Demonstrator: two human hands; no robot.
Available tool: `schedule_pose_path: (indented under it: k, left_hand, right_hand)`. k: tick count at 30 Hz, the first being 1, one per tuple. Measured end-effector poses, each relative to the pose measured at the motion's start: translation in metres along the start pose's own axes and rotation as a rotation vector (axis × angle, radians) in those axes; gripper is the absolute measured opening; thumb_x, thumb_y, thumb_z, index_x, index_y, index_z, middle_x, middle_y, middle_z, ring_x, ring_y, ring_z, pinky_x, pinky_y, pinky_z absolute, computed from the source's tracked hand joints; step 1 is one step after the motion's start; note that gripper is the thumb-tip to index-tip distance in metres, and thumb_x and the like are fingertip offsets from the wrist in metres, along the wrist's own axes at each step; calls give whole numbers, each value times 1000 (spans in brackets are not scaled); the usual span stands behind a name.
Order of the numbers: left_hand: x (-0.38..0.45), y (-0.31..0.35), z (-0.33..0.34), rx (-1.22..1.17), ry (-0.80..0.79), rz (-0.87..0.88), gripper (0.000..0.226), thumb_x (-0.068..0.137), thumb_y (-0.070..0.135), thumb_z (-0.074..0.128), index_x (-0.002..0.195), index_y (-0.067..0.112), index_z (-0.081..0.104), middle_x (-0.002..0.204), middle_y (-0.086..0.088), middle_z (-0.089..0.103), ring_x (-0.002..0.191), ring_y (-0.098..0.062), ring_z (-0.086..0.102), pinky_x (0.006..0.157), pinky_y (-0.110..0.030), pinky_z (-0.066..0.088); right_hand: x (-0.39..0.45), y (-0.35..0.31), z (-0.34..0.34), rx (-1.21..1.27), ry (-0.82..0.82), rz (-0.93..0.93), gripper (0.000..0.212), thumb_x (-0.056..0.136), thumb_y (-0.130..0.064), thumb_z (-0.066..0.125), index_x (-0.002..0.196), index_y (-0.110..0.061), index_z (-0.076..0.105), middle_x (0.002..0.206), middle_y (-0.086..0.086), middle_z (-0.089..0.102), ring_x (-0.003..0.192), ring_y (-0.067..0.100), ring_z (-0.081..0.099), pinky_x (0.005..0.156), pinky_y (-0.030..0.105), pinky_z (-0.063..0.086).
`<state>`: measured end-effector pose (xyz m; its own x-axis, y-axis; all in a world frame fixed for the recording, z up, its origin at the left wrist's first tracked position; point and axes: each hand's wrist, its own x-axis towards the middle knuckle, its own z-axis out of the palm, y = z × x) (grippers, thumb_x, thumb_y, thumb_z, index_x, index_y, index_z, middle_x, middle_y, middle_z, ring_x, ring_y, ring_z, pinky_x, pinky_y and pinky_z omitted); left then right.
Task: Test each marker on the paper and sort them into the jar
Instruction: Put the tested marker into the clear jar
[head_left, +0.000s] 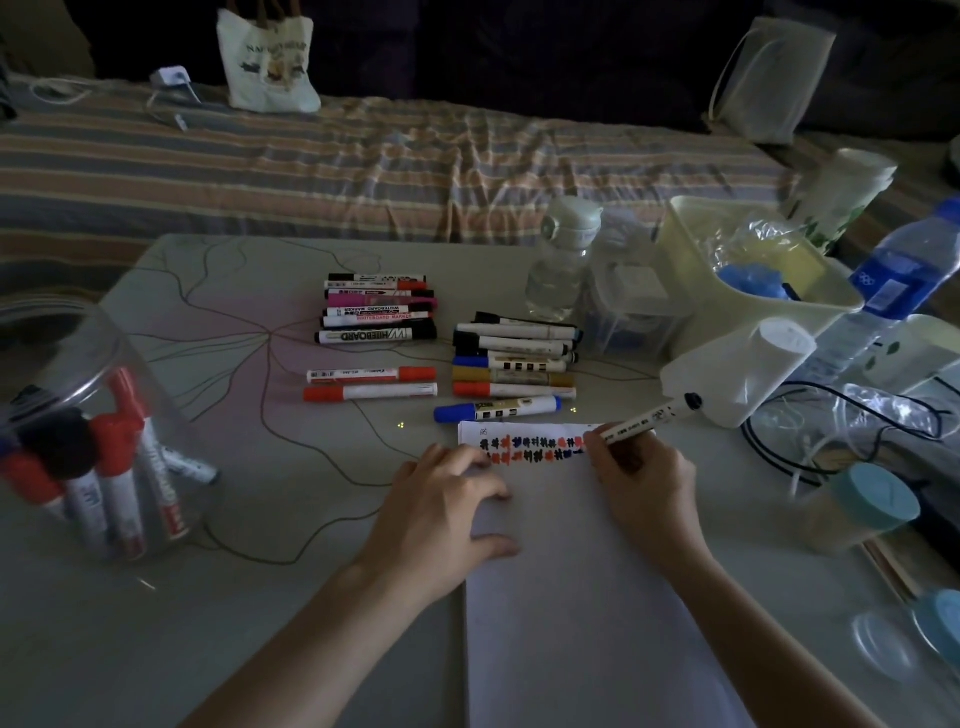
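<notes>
Right hand (641, 475) with fingers (613, 457) curled round a white marker (649, 418), gripping it low on the barrel, tip down at the end of the second row of scribbles, black end pointing up and to the right. Left hand (441, 499) spread flat, fingers relaxed and straight, pressing the left edge of the paper (582, 597); holding nothing.

Paper lying on the counter (291, 597), two rows of red, blue and black test marks (530, 449) across its top.

Just beyond the paper, a blue-capped marker (497, 408) lying alone. Behind it, a stack of mixed markers (514, 358) with black, blue, gold and red caps. To the left of those, two red-capped markers (371, 383) side by side, and farther back a pile of whiteboard markers (378, 314).

At the far left edge of the counter, a clear jar (78, 415), already holding several upright markers with red and black caps.

To the right: a clear bottle (563, 260), a pale bin (763, 270) with blue plastic inside, a white container (737, 374), a blue-labelled water bottle (904, 270), black cables (831, 441), a teal-lidded tub (857, 509).

Beyond the counter, a striped bed (363, 166) with a tote bag (267, 62) on it.
</notes>
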<state>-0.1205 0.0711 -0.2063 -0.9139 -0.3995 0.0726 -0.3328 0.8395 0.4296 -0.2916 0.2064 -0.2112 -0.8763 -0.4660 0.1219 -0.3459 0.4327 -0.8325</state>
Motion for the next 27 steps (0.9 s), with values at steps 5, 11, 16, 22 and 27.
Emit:
schedule_pose_path:
  k: [5, 11, 16, 22, 27]
  left_hand:
    - [2, 1, 0, 8, 1, 3, 56, 74, 59, 70, 124, 36, 60, 133, 13, 45, 123, -9, 36, 102, -29, 32]
    - [0, 1, -1, 2, 5, 0, 55, 74, 59, 71, 123, 35, 61, 133, 13, 46, 122, -10, 37, 102, -30, 34]
    - [1, 3, -2, 10, -1, -2, 56, 74, 59, 71, 123, 34, 61, 131, 13, 46, 121, -10, 37, 101, -30, 34]
    - [0, 5, -4, 16, -14, -5, 56, 75, 58, 70, 124, 35, 60, 134, 13, 45, 124, -10, 36, 103, -30, 33]
    - [1, 9, -7, 31, -23, 0, 56, 77, 57, 69, 127, 33, 58, 135, 11, 44, 124, -10, 36, 104, -30, 33]
  right_hand:
    - [0, 3, 1, -4, -36, -33, 11, 87, -33, 70, 77, -30, 67, 76, -6, 70, 75, 8, 65, 60, 16, 50]
    - [0, 2, 2, 3, 27, -23, 18, 87, -28, 69, 71, -27, 63, 72, 1, 68, 72, 16, 63, 57, 13, 45]
    - [0, 3, 2, -18, -9, -18, 14, 88, -35, 68, 76, -27, 66, 74, -5, 70, 72, 10, 65, 62, 24, 51]
    - [-1, -1, 2, -3, 5, 0, 8, 87, -31, 69, 80, -33, 66, 74, -9, 68, 72, 7, 63, 61, 13, 46]
    - [0, 0, 3, -12, 23, 3, 8, 87, -31, 68, 80, -29, 68, 75, -7, 69, 68, -1, 60, 58, 6, 43]
